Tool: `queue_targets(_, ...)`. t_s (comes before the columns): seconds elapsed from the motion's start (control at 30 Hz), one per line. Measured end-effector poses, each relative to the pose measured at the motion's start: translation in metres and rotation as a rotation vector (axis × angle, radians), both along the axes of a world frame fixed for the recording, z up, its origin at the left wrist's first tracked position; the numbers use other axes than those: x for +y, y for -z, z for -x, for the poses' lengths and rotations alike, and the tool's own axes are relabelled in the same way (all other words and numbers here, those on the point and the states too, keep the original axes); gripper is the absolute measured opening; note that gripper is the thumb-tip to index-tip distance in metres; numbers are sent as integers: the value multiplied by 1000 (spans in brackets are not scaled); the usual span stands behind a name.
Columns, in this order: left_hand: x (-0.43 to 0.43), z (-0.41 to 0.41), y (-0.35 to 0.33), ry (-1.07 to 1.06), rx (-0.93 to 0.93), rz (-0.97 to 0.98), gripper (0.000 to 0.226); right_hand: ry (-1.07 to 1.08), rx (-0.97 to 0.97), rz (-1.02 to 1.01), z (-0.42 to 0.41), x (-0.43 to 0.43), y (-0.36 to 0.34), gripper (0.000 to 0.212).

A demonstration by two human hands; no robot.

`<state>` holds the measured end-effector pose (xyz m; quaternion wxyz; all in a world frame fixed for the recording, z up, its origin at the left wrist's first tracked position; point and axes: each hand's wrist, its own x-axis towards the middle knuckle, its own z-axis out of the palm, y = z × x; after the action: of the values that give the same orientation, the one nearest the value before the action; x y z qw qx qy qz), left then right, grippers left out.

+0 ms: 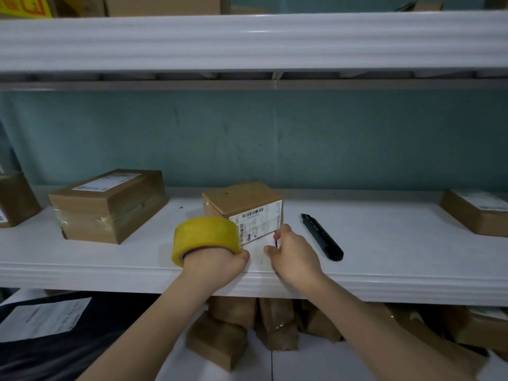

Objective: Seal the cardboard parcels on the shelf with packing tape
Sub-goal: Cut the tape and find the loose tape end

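So my left hand (217,264) grips the tape (204,236); my right hand (295,255) seemingly pinches its end. The nearest box (244,207) looks unsealed; the leftward box (110,204) is taped.

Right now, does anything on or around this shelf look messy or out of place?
Yes: under the shelf, cardboard parcels lie tumbled on the floor at odd angles, not stacked. On the shelf, the tape on the larger parcel at left looks wrinkled.
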<state>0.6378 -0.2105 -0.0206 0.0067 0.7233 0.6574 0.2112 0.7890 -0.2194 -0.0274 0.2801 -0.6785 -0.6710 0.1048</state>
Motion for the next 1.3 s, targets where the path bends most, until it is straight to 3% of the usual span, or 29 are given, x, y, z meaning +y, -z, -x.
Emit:
queue_targets(0.1,10,6,-2,-2,-17,29,47,1,-183,-44,6,3,-1,37)
queue_targets(0.3,14,12,13,-11,-65,-258,21,-33,-321,-43,19,10,1,42)
queue_targets(0.4,20,13,16,-52,-21,-292,17,-22,-376,-66,16,11,3,48)
queue_targets(0.53,15,7,26,-84,116,-306,23,20,-369,-66,3,11,6,62)
queue_targets(0.63,16,6,37,-90,120,-376,27,27,-343,-54,3,12,6,56)
queue_targets(0.9,14,6,36,-96,88,-327,36,21,-291,-59,4,19,5,43)
queue_targets(1.03,-8,12,25,-1,-95,-354,47,77,-35,-171,-9,34,-18,22)
queue_targets(1.13,-41,26,7,62,-215,-595,32,3,-23,-310,-15,50,-50,20)
queue_targets(1.23,-30,60,-24,109,-639,-741,8,-275,-321,-168,-19,75,-82,81)
queue_targets(1.3,7,79,-49,58,-919,-559,15,-389,-535,40,-14,95,-95,111)
